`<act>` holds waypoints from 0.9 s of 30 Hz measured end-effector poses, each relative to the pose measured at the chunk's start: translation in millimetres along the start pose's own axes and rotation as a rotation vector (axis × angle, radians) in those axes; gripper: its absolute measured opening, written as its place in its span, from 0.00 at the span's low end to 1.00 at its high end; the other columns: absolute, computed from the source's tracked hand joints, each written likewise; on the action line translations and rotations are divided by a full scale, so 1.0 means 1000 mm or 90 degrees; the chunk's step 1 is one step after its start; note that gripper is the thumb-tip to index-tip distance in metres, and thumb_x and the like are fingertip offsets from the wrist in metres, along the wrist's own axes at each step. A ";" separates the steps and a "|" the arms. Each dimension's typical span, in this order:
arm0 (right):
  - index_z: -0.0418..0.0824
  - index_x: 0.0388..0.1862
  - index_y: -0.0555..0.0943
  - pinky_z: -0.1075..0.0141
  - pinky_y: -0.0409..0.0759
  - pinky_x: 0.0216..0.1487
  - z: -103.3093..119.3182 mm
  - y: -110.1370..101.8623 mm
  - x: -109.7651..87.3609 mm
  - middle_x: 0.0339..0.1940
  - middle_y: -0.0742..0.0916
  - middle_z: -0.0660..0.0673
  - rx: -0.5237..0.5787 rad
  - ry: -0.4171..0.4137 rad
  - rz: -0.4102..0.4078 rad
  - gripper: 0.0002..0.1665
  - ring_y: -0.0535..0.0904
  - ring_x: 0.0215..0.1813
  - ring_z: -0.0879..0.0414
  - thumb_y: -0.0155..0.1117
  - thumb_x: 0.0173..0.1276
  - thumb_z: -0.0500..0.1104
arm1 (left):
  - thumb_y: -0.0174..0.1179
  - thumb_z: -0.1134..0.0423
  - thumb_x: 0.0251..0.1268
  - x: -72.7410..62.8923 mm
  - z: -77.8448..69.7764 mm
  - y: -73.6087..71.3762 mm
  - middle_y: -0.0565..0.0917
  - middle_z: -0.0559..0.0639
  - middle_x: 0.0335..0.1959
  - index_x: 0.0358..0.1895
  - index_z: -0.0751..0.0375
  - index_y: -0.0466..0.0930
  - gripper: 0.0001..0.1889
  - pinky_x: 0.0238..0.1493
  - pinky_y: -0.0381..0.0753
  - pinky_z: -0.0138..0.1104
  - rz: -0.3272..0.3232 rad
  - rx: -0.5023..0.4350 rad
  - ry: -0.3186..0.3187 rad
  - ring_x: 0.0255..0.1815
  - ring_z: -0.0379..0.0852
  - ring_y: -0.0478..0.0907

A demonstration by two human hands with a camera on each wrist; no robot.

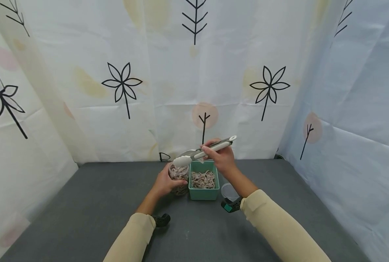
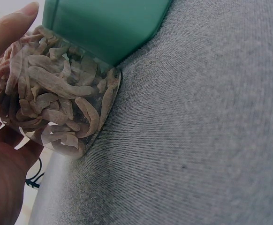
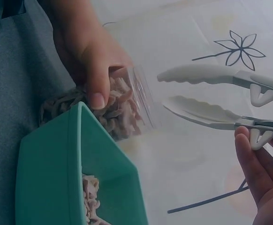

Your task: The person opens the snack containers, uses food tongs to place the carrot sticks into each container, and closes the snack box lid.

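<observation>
My left hand [image 1: 165,182] grips a clear jar [image 2: 61,89] around its side, thumb toward the front. The jar is full of pale brown dried strips and stands touching or very close to a green box [image 1: 203,195]. In my right hand [image 1: 224,160] are white-and-grey kitchen tongs [image 3: 200,73], held by their arms. Their scalloped tips are spread with nothing between them, just off the jar's open mouth in the right wrist view. More of the same strips [image 1: 203,180] lie inside the green box.
A round translucent lid [image 1: 230,191] lies on the dark grey table [image 1: 116,211], right of the box and partly behind the right wrist. White printed cloth [image 1: 168,72] closes off the back and both sides.
</observation>
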State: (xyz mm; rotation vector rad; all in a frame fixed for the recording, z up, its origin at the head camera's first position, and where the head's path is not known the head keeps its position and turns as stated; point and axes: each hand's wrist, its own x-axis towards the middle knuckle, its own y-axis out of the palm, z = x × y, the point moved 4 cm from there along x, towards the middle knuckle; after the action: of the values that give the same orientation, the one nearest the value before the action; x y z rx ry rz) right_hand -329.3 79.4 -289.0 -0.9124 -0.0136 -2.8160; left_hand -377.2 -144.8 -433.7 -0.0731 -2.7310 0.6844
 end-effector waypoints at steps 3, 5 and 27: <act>0.17 0.44 0.75 0.42 0.78 0.40 -0.001 -0.005 0.000 0.44 0.82 0.22 0.009 -0.002 -0.016 0.12 0.83 0.43 0.36 0.62 0.67 0.27 | 0.80 0.55 0.43 0.000 0.000 0.000 0.77 0.57 0.55 0.70 0.57 0.63 0.48 0.51 0.74 0.49 -0.001 0.009 0.000 0.53 0.53 0.75; 0.17 0.45 0.74 0.44 0.79 0.40 -0.006 -0.012 0.001 0.45 0.82 0.21 0.008 -0.014 -0.025 0.12 0.81 0.45 0.31 0.62 0.66 0.26 | 0.80 0.55 0.43 -0.001 -0.001 0.000 0.77 0.58 0.55 0.70 0.56 0.64 0.48 0.50 0.74 0.49 -0.002 0.013 0.001 0.52 0.54 0.75; 0.23 0.50 0.74 0.70 0.78 0.44 -0.051 -0.068 -0.011 0.51 0.80 0.26 -0.094 0.037 0.022 0.17 0.81 0.49 0.50 0.65 0.65 0.29 | 0.80 0.53 0.43 0.001 0.001 -0.001 0.77 0.58 0.54 0.68 0.53 0.66 0.45 0.51 0.73 0.49 -0.006 0.022 0.010 0.52 0.54 0.75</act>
State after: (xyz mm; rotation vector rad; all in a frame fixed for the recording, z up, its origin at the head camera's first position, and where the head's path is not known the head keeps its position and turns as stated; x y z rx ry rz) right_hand -361.7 144.8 -333.9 -0.8507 0.2193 -2.8407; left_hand -378.9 -145.7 -433.9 -0.0580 -2.7029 0.7246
